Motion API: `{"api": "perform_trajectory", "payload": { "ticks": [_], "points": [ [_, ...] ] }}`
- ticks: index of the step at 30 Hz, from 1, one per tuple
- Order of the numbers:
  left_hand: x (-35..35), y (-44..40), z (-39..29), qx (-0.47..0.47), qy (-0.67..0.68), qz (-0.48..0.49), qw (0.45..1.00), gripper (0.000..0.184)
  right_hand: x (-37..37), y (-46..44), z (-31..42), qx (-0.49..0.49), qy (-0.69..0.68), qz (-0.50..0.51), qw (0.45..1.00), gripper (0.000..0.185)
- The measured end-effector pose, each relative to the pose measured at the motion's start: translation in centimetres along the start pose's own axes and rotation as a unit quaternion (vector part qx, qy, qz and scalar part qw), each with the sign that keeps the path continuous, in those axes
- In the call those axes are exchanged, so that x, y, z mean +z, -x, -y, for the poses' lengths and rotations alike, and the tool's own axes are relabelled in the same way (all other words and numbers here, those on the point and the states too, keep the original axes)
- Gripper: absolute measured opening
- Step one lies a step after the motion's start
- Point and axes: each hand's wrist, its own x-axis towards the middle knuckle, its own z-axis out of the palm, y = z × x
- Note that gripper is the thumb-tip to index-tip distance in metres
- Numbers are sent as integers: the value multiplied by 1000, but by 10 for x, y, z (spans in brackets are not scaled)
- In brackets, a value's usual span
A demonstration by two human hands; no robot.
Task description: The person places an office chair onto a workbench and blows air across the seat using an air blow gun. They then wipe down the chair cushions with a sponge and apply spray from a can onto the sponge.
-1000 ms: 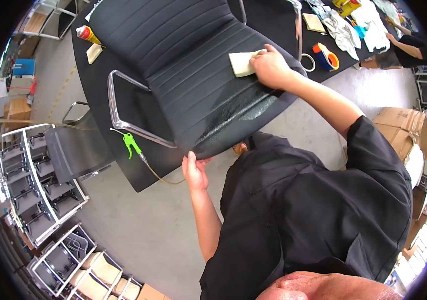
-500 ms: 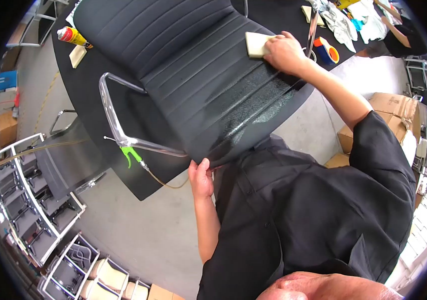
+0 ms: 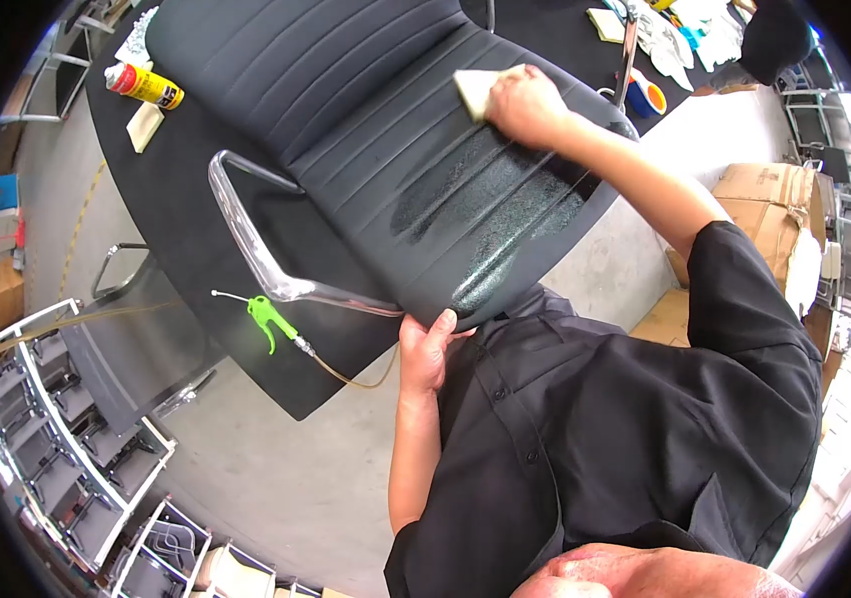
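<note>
A black ribbed office chair (image 3: 366, 149) with chrome armrests lies on a black-covered table. My right hand (image 3: 528, 108) grips a cream sponge (image 3: 474, 93) against the seat's upper right part. Below it, a wet, foamy patch (image 3: 505, 234) glistens across the seat toward its front edge. My left hand (image 3: 426, 351) holds the front corner of the seat, thumb on top and fingers underneath, mostly hidden. Left of that hand, a green air blow gun (image 3: 271, 321) with a thin hose lies on the table beside the chrome armrest (image 3: 256, 239).
A yellow spray can (image 3: 144, 87) and another sponge (image 3: 144, 128) lie on the table (image 3: 161, 209) at left. Tape rolls (image 3: 648, 97) and white cloths (image 3: 667, 45) are at upper right. Cardboard boxes (image 3: 766, 204) stand right; racks of chair parts (image 3: 72, 419) stand lower left. Another person (image 3: 779, 40) is at top right.
My right hand has moved the sponge left and slightly up across the seat, tilting it. The left hand still holds the seat corner. The view has shifted a little.
</note>
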Motion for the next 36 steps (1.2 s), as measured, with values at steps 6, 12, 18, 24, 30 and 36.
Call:
{"api": "perform_trajectory", "payload": {
  "ticks": [6, 12, 18, 24, 30, 36],
  "points": [
    [8, 0, -1, -3, -33, 27, 999, 34, -42, -38, 143, -118, -254, 27, 960, 35],
    [2, 5, 5, 4, -40, -54, 998, 37, -8, -32, 106, -173, -142, -97, 970, 17],
    [5, 7, 1, -26, 18, -33, 999, 46, -4, -101, 39, 21, -116, 169, 978, 39],
    [11, 11, -2, -17, -44, -70, 996, 50, 7, -110, 183, -160, -364, -97, 913, 40],
    [12, 14, 0, -20, -20, -98, 995, 51, 23, -128, 74, -15, -129, 118, 985, 38],
    [8, 14, 0, -35, 0, -72, 997, 43, 46, -128, -7, 107, -33, 121, 986, 46]
  ]
}}
